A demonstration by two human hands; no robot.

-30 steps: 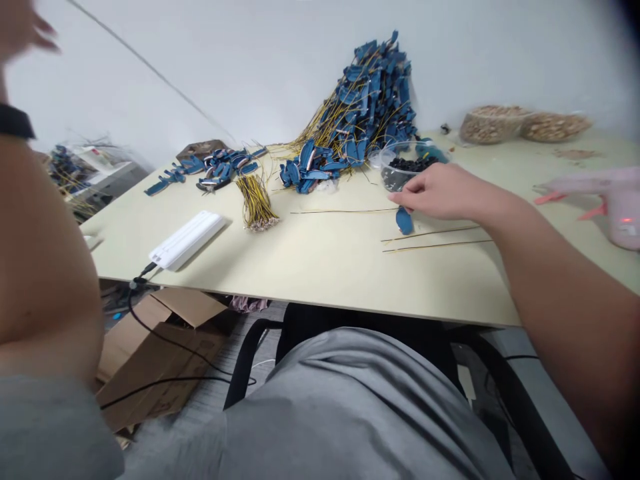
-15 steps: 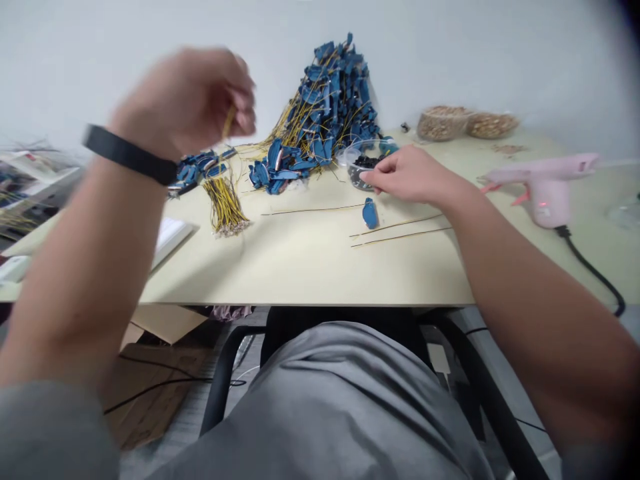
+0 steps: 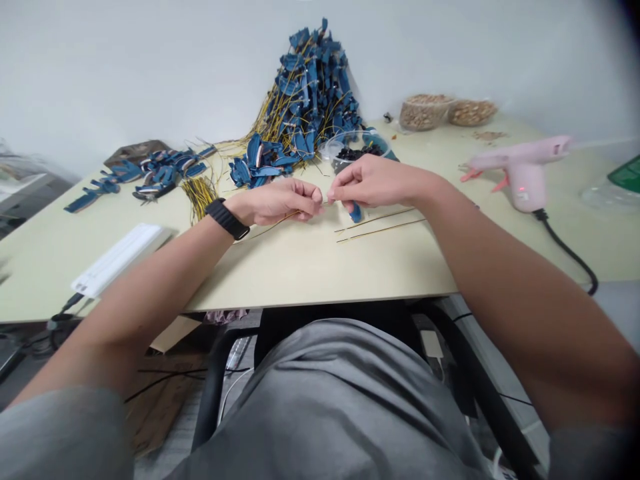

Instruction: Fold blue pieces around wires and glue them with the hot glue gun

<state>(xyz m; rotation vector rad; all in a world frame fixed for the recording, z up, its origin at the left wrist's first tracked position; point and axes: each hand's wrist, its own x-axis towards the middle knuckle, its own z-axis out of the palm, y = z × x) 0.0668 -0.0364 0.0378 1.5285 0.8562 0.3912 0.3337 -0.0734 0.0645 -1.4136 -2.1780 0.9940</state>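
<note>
Yellow-black wire (image 3: pixel 270 228) is pinched in the left hand (image 3: pixel 283 200) above the worktop (image 3: pixel 300 277), right hand (image 3: pixel 370 181) held fingertips together beside it, contents unclear; wired blue pieces (image 3: pixel 314 90) are heaped behind, seemingly done, with two loose wires (image 3: pixel 380 231) apparently remaining.

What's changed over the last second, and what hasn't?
The left hand has come down and rightward from high on the left, and is now close beside the right hand. A thin wire crosses its curled fingers, apparently held. The right hand stays pinched near the clear tub; what it grips is unclear. The pink glue gun and blue pile stay put.
</note>
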